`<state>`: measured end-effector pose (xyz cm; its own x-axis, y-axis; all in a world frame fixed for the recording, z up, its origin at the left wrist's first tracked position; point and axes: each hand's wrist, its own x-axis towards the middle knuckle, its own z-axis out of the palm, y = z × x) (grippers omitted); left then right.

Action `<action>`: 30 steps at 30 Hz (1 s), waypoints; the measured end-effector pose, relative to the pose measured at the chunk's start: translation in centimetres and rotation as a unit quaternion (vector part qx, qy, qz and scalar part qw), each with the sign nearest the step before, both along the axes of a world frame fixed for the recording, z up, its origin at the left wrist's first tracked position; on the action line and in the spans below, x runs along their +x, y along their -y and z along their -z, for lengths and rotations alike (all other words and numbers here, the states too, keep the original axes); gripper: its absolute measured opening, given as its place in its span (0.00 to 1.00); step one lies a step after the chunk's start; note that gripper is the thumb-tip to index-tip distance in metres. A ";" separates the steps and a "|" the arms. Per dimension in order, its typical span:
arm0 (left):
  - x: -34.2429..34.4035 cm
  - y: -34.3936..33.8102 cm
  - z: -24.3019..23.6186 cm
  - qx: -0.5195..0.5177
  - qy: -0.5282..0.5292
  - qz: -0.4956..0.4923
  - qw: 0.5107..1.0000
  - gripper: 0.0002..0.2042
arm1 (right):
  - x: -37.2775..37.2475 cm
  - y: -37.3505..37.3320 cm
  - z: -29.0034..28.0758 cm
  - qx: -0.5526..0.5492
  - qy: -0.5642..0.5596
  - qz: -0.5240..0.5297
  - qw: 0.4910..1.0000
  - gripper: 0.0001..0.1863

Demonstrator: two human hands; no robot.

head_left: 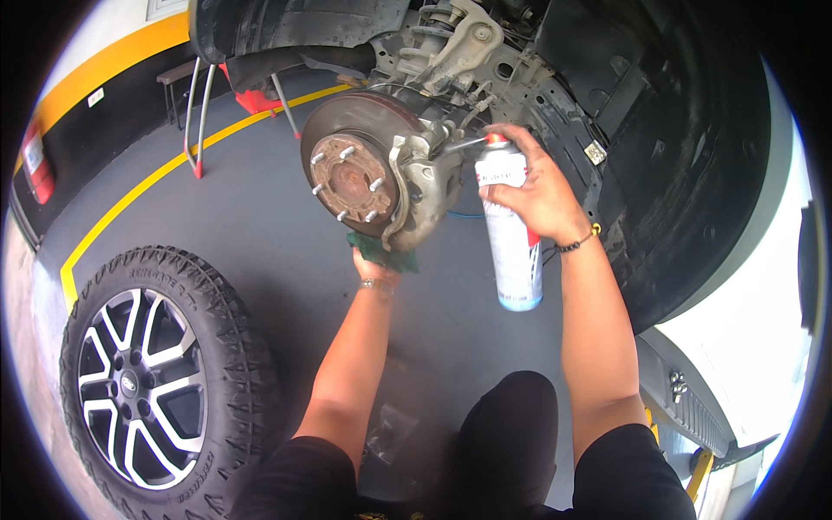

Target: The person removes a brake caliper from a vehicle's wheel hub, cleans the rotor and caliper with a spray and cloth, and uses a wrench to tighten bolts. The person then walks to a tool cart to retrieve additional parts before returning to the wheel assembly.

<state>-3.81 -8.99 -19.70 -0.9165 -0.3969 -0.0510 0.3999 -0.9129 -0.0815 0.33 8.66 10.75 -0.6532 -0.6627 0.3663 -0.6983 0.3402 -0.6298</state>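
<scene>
My right hand (542, 191) is wrapped round a white aerosol can (511, 247) with a red cap, its index finger on top of the nozzle. The can stands nearly upright, and its nozzle faces the brake caliper (429, 186). That caliper is clamped over a brake disc (334, 121), whose rusty hub (351, 180) carries several wheel studs. Beneath the caliper and disc, my left hand (374, 267) holds a dark green cloth (381, 251) up against the underside. The cloth covers most of its fingers.
A wheel with a chunky tyre (165, 381) is at the lower left. Black wheel arch liner (685, 165) curves round on the right, above a side step (685, 390). Suspension parts (472, 39) lie behind the disc. A metal-legged stand (201, 121) and a fire extinguisher (37, 165) are farther back.
</scene>
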 end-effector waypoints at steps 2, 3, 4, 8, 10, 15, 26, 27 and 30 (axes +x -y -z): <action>0.2 -0.4 -0.3 -0.002 0.015 0.006 1.000 0.26 | -1.4 -1.1 0.7 0.004 0.021 0.030 0.999 0.36; 0.1 -0.1 -0.6 0.001 -0.001 0.010 1.000 0.26 | -0.6 -1.0 1.7 -0.008 -0.051 -0.027 0.998 0.37; 0.3 0.0 -0.5 0.007 -0.013 0.014 1.000 0.26 | 0.4 -1.2 2.6 0.000 -0.097 -0.041 0.994 0.38; 0.8 -0.9 -0.8 0.001 0.013 0.018 1.000 0.26 | 1.4 -2.9 3.9 -0.031 -0.007 0.007 0.999 0.40; 0.4 -0.5 -0.1 -0.007 -0.027 0.006 1.000 0.27 | 2.3 -3.0 5.0 -0.026 -0.100 -0.040 0.994 0.40; 0.2 0.0 1.6 -0.015 0.042 0.011 0.999 0.26 | 3.1 -3.8 6.5 -0.042 -0.058 -0.031 0.997 0.40; -0.3 0.3 2.5 -0.038 0.013 0.024 0.999 0.27 | 1.2 -6.6 13.6 -0.121 -0.016 0.066 0.990 0.39; 0.0 0.4 2.6 -0.048 0.020 0.026 0.998 0.27 | 1.7 -6.4 14.4 -0.113 -0.053 0.021 0.992 0.39; -0.5 1.2 3.1 -0.055 0.003 0.005 0.998 0.26 | 3.4 -5.4 15.0 -0.139 -0.075 -0.055 0.986 0.39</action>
<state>-4.29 -10.20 -22.79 -0.9204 -0.3908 -0.0122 0.3904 -0.9204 0.0224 3.69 14.03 -4.29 -0.5079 -0.5859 0.6314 -0.8138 0.0861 -0.5747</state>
